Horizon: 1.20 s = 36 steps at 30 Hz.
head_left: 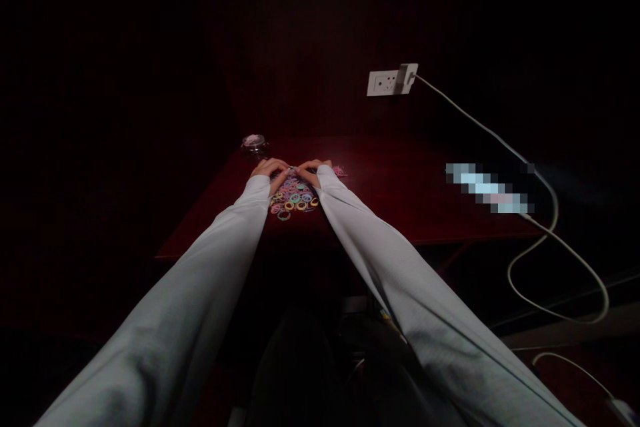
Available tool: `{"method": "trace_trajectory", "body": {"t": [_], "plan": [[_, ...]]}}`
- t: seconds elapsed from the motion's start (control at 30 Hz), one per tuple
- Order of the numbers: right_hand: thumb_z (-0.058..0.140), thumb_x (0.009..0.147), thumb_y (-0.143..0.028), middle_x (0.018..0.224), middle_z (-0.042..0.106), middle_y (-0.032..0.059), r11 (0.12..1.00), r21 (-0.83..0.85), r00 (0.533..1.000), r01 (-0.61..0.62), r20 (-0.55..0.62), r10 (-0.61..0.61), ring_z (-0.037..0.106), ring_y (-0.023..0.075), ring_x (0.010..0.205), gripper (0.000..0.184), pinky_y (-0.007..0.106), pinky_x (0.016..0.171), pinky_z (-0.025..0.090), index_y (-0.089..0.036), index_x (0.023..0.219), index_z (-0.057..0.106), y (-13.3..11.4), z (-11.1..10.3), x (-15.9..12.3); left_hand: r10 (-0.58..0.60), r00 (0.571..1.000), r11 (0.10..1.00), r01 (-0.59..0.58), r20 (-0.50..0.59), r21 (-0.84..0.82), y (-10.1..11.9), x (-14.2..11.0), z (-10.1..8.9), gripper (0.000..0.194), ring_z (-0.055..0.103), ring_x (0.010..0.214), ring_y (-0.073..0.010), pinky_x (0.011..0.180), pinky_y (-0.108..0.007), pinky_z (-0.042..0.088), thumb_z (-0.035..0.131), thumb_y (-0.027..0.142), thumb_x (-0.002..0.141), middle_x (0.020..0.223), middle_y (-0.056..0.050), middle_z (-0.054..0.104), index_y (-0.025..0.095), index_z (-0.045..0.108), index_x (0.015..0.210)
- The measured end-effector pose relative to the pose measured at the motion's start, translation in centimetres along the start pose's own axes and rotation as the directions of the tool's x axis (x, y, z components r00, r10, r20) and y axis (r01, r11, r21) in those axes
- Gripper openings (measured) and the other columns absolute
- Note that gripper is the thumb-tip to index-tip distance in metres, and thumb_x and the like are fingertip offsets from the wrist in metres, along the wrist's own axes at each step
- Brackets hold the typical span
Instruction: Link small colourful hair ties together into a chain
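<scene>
Left sleeve [200, 280]: light grey, long, run up from 7 o'clock to the left wrist.
Table [400, 200]: dark red, glossy; left front corner seen at 8 o'clock from the pile.
Jar [254, 144]: clear, small, pink stuff seen inside; set on table at 10 o'clock from the pile, just beyond left hand.
Left hand [270, 168]: bare, lowered over pile's far left edge; fingers curled, tips brought in toward thumb, gap not readable.
Small dark band [291, 168]: seen at the fingertips between both hands, at 12 o'clock on the pile; whether gripped by one hand or both cannot be told.
Pile of elastic bands [295, 198]: pink, yellow, teal, blue loops, spread on table between and below the hands; larger loops seen at 6 o'clock.
Right hand [313, 169]: bare, fingers bent, tips pointed at left fingertips; opening and hold too small to tell.
Pink bands [339, 172]: small cluster laid on table at 2 o'clock from the pile, just beside right hand.
Right sleeve [400, 260]: light grey, run up from 5 o'clock.
Wall socket [384, 83]: white, mounted at 1 o'clock; charger [408, 76] plugged in at its right.
Pixelated item [487, 188]: masked, at 3 o'clock; identity not readable.
White cable [500, 140]: run from charger, looped down at 4 o'clock.
</scene>
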State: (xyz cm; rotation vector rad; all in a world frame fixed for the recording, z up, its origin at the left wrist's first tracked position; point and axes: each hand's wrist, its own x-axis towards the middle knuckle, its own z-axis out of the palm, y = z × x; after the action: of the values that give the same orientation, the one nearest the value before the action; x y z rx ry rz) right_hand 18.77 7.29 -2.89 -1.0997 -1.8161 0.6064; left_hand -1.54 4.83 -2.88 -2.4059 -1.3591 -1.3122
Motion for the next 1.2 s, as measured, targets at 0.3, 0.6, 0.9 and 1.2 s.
{"method": "trace_trajectory", "body": {"t": [0.3,0.6,0.9,1.2], "plan": [[0.081,0.092,-0.048,0.093,0.075,0.0017,0.997,0.023,0.996,-0.067,-0.055,0.068,0.056,0.0262,0.12,0.02,0.039,0.108,0.041,-0.029,0.088,0.086,-0.1,0.2,0.2,-0.037,0.997,0.999,0.035,0.073,0.033,1.3,-0.6,-1.3,0.022,0.069,0.106,-0.0236,0.102,-0.04,0.051,0.058,0.042,0.102,0.121,-0.004,0.079,0.026,0.071,0.095],[0.078,0.095,-0.042,0.104,0.078,0.0015,0.997,-0.05,0.998,-0.059,-0.015,0.059,0.057,0.0245,0.123,0.015,0.037,0.109,0.039,-0.031,0.094,0.088,-1.2,-0.3,-0.3,-0.067,0.997,0.998,0.066,0.034,0.02,1.7,-0.7,-1.2,0.039,0.066,0.105,-0.0251,0.101,-0.042,0.049,0.042,0.046,0.11,0.121,-0.004,0.078,0.026,0.074,0.096],[0.082,0.092,-0.041,0.1,0.077,0.0025,0.998,-0.035,0.999,-0.049,-0.004,0.049,0.059,0.0254,0.123,0.012,0.037,0.109,0.041,-0.03,0.094,0.088,-1.3,-0.1,-0.4,-0.022,0.999,0.999,0.021,0.032,0.032,2.0,-0.7,-1.5,0.042,0.066,0.104,-0.0231,0.099,-0.039,0.051,0.042,0.049,0.11,0.119,-0.005,0.079,0.025,0.071,0.091],[0.067,0.1,-0.048,0.099,0.076,0.0029,0.984,-0.139,0.991,-0.112,-0.087,0.1,0.054,0.027,0.12,0.03,0.043,0.11,0.035,-0.027,0.083,0.081,-1.7,-0.9,-0.9,-0.015,1.0,1.0,0.015,0.016,0.023,1.1,-0.4,-0.8,0.035,0.067,0.101,-0.0235,0.098,-0.041,0.051,0.047,0.044,0.108,0.115,-0.005,0.079,0.025,0.07,0.089]]}}
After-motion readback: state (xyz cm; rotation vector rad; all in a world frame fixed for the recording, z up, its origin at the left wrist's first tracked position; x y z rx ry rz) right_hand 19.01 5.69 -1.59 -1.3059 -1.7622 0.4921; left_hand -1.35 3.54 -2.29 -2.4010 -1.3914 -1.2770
